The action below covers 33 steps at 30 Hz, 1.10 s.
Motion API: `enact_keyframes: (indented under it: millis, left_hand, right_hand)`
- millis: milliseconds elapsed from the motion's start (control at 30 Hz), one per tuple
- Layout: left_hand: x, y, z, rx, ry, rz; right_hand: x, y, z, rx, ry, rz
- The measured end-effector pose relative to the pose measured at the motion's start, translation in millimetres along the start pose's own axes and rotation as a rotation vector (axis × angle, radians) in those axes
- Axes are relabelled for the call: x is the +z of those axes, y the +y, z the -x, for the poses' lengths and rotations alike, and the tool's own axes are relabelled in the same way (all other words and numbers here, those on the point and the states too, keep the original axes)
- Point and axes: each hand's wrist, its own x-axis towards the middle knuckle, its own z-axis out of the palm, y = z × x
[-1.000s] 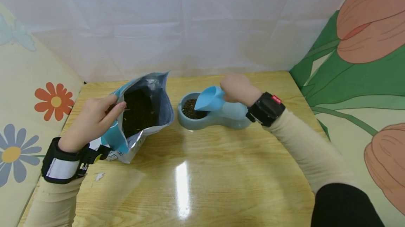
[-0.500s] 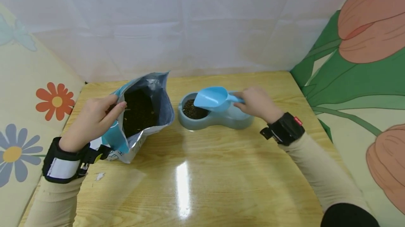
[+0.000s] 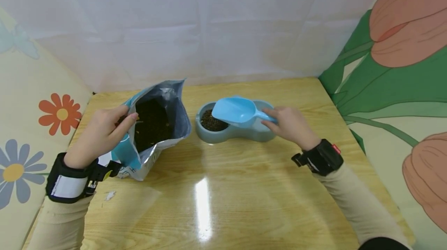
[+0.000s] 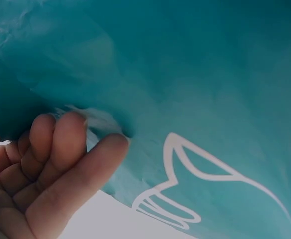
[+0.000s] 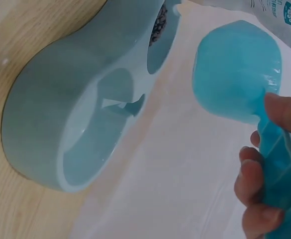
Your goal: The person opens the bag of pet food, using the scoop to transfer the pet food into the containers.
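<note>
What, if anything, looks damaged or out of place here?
One ragged white patch on the tabletop, near the bag, interrupts the wood grain; whether it's damage or a stuck scrap, I can't tell.

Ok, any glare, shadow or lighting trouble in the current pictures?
Head: a bright glare streak on the glossy yellow wood-grain table, with soft shadows across it. Left wrist: dim, the teal foil-lined bag darkest toward the upper right. Right wrist: softer light, with small highlights on the translucent blue plastic scoop.
</note>
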Motion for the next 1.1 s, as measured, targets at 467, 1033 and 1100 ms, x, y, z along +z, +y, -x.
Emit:
enact_keyframes:
  millis: [467,1033,1100]
  left_hand:
    - [0.0,-0.4,-1.4,0.021,0.006,0.002]
    - [0.2,-1.2,-1.2,0.026,0.012,0.015]
    - [0.2,-1.3,-1.2,0.025,0.011,0.014]
  right_hand:
    - [-0.2,0.7,16.6,-0.059,0.086,-0.027]
    - [-18.9,-4.4,17.1,-0.119,0.129,-0.074]
    - [-22.9,-5.9,16.2,-0.126,0.132,-0.079]
